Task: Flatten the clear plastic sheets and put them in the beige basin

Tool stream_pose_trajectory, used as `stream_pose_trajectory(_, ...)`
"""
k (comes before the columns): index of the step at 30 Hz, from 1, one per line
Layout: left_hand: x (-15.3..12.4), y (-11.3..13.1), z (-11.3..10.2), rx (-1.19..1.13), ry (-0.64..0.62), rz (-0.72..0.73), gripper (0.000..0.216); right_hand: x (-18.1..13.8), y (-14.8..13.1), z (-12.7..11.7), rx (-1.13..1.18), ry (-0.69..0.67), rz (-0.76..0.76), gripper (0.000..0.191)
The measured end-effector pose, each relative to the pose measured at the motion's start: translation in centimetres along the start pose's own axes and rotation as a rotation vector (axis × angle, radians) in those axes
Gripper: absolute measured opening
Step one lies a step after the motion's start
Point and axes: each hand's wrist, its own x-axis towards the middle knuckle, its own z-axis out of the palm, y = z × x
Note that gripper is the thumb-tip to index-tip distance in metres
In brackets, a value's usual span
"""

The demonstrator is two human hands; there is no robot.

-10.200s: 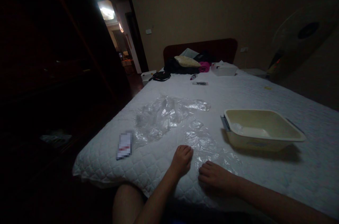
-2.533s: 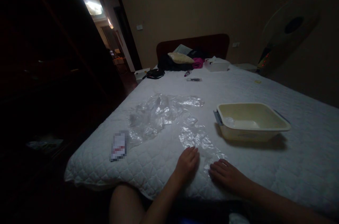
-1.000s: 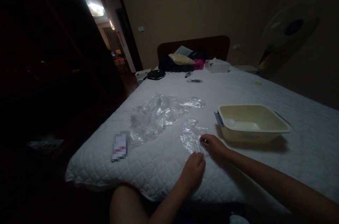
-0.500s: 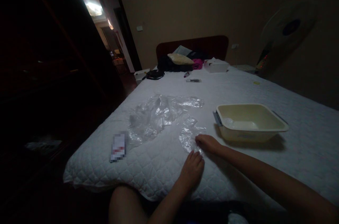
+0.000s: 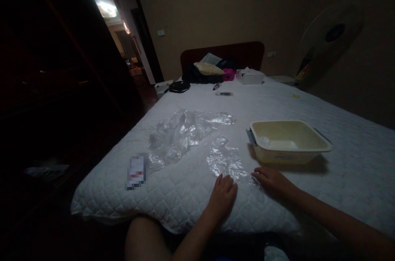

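A small clear plastic bag (image 5: 226,162) lies flat on the white quilted bed (image 5: 185,195) in front of me. My left hand (image 5: 222,196) rests palm down at the bag's near left corner, fingers stretched out. At the bag's near right edge lies my right hand (image 5: 271,179), also flat with its fingers extended onto the plastic. Neither hand holds anything. A larger heap of crumpled clear plastic (image 5: 182,133) lies further left.
A cream rectangular plastic basin (image 5: 288,142) stands right of the bag. A small card or packet (image 5: 135,170) lies near the bed's left edge. Pillows, dark clothes and a white box (image 5: 249,77) sit by the headboard. A standing fan (image 5: 330,37) is at the right.
My right hand has drawn back from the bag's middle to its near right edge and flattened. The bag now lies more spread out. The left hand has barely moved.
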Motion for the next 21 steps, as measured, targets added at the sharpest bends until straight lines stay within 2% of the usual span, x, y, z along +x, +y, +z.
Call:
stream_pose_trajectory(4,-0.1,0.0,0.2,0.001,-0.018,-0.002,0.022,-0.9,-1.2,0.0,-0.024,0.015,-0.004,0.027)
stream_pose_trajectory(11,-0.1,0.0,0.3,0.023,-0.042,-0.002,0.029,1.0,-2.7,-0.5,0.113,0.027,-0.044,0.029)
stream_pose_trajectory(21,0.0,-0.3,0.5,0.002,-0.031,0.034,0.024,2.6,-3.8,-0.8,0.277,0.003,0.252,0.023)
